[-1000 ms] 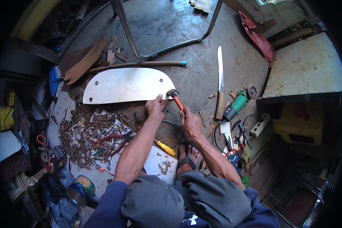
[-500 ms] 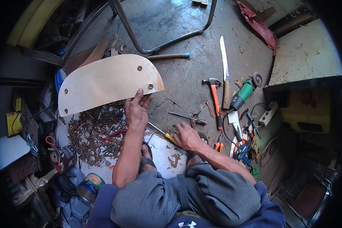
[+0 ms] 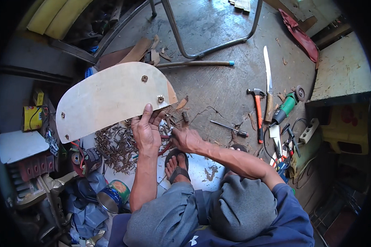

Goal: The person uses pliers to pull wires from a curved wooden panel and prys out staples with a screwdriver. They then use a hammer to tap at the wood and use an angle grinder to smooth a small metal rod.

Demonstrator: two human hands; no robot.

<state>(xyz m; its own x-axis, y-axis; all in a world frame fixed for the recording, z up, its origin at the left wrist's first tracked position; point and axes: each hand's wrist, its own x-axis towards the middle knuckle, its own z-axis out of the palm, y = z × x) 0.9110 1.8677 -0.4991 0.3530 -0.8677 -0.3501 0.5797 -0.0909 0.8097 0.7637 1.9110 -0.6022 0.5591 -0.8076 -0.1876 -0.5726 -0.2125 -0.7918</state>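
My left hand (image 3: 146, 131) grips the lower right edge of a pale, rounded plywood board (image 3: 107, 96), with the thumb on its face and the other fingers beneath. The board is tilted up and carries several small, rusty metal fittings near its edges. My right hand (image 3: 187, 140) is low beside the pile of screws (image 3: 115, 144), its fingers curled; their tips and anything in them are hidden. Close to those fingers lies a red-handled tool (image 3: 165, 148), partly covered. A screwdriver (image 3: 231, 129) rests on the floor to the right.
On the right lie an orange-handled hammer (image 3: 258, 115), a long knife (image 3: 268, 84), a green angle grinder (image 3: 286, 108) and a power strip (image 3: 309, 130). A metal tube frame (image 3: 206, 53) stands ahead. An open tin (image 3: 113, 196) sits at lower left.
My right hand has moved left toward the screw pile and my left hand. The yellow-handled screwdriver it touched is out of sight. The board has turned slightly, its left end lower.
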